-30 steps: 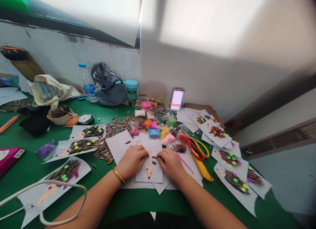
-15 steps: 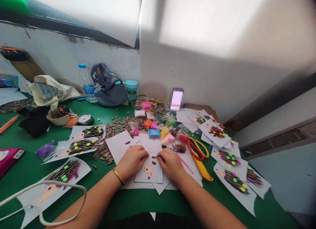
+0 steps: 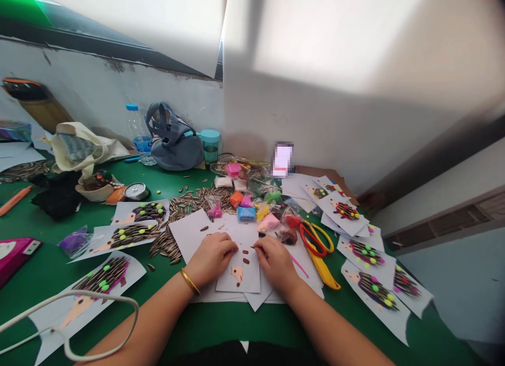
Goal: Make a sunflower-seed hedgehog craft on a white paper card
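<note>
A white card (image 3: 231,285) lies before me, bearing a peach clay head shape (image 3: 237,274) with a dark nose and two small brown clay ovals (image 3: 246,260). My left hand (image 3: 215,255) rests on the card's left side, fingers bent together; anything between them is hidden. At the card's right edge, my right hand (image 3: 275,261) pinches a small dark thing, too small to name for sure. More white paper (image 3: 185,234) lies underneath, with a single sunflower seed (image 3: 204,228) on it.
Sunflower seeds (image 3: 168,245) are heaped left of the paper. Clay packets (image 3: 246,214), red scissors (image 3: 311,239) and a yellow cutter (image 3: 325,271) lie beyond and right. Hedgehog cards (image 3: 371,290) flank both sides. A white cable (image 3: 136,316) loops at lower left.
My right hand has shifted slightly right, away from the brown ovals, with the small dark thing in its fingertips. My left hand has stayed nearly still.
</note>
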Action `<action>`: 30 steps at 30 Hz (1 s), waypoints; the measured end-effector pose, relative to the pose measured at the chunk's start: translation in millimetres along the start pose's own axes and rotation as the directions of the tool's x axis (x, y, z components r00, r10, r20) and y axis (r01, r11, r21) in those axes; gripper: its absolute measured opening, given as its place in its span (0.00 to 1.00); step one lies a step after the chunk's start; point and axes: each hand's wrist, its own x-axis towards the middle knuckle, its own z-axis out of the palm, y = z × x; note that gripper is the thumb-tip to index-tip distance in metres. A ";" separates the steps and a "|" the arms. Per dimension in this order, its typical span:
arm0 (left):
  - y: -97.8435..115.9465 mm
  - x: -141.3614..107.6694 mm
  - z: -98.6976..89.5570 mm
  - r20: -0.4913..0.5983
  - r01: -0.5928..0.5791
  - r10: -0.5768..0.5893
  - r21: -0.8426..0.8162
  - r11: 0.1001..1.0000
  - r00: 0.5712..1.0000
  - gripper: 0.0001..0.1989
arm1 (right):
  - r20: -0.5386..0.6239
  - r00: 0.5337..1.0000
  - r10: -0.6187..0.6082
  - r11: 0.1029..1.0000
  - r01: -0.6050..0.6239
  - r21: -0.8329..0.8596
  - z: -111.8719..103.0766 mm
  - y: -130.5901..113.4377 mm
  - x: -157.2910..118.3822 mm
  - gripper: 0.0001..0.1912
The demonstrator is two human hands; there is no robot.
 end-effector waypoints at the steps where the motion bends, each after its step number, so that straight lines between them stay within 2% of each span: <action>1: -0.3 -0.2 0.2 -0.004 0.000 0.000 -0.006 1.000 1.000 0.07 | -0.023 1.000 0.014 1.000 -0.013 0.015 -1.9 1.2 -0.5 0.07; 5: -1.1 -0.3 0.8 -0.025 -0.002 0.001 -0.049 0.999 1.000 0.08 | -0.071 0.997 0.032 0.999 -0.033 -0.013 -8.4 6.3 -2.4 0.07; 9: -1.8 -0.2 -0.9 -0.076 0.006 -0.012 -0.076 0.997 0.997 0.11 | -0.071 0.997 0.044 0.996 -0.049 -0.071 -12.0 9.4 -3.5 0.07; 11: -2.1 -0.5 -3.7 -0.117 0.047 -0.051 -0.042 0.998 0.992 0.11 | -0.063 0.997 0.051 0.995 -0.056 -0.086 -12.9 9.8 -3.7 0.08; 15: -1.9 -1.8 -11.0 -0.198 0.205 -0.182 0.098 0.974 0.963 0.09 | -0.059 0.998 0.033 0.992 -0.040 -0.118 -14.4 9.6 -3.3 0.09; 18: 0.7 -2.2 -14.4 -0.196 0.260 -0.226 0.168 0.951 0.954 0.10 | -0.054 0.998 0.017 0.986 -0.026 -0.163 -15.6 9.4 -3.2 0.09; 20: 4.4 -1.5 -14.9 -0.171 0.229 -0.200 0.175 0.957 0.965 0.11 | -0.042 0.999 0.024 0.982 -0.032 -0.188 -15.7 9.4 -3.6 0.09; 25: 20.1 -1.0 -13.3 -0.070 0.069 -0.057 0.186 0.980 0.996 0.10 | -0.015 1.000 0.008 0.984 -0.011 -0.178 -13.9 8.0 -5.4 0.09; 29: 36.9 -7.8 -15.3 -0.032 0.046 -0.040 0.253 0.966 0.999 0.03 | -0.015 1.000 -0.005 0.983 0.002 -0.182 -13.6 4.4 -4.2 0.09; 30: 41.6 -10.5 -15.8 -0.036 0.046 -0.038 0.252 0.967 0.999 0.05 | -0.017 1.000 -0.010 0.983 0.006 -0.181 -13.6 3.5 -3.4 0.09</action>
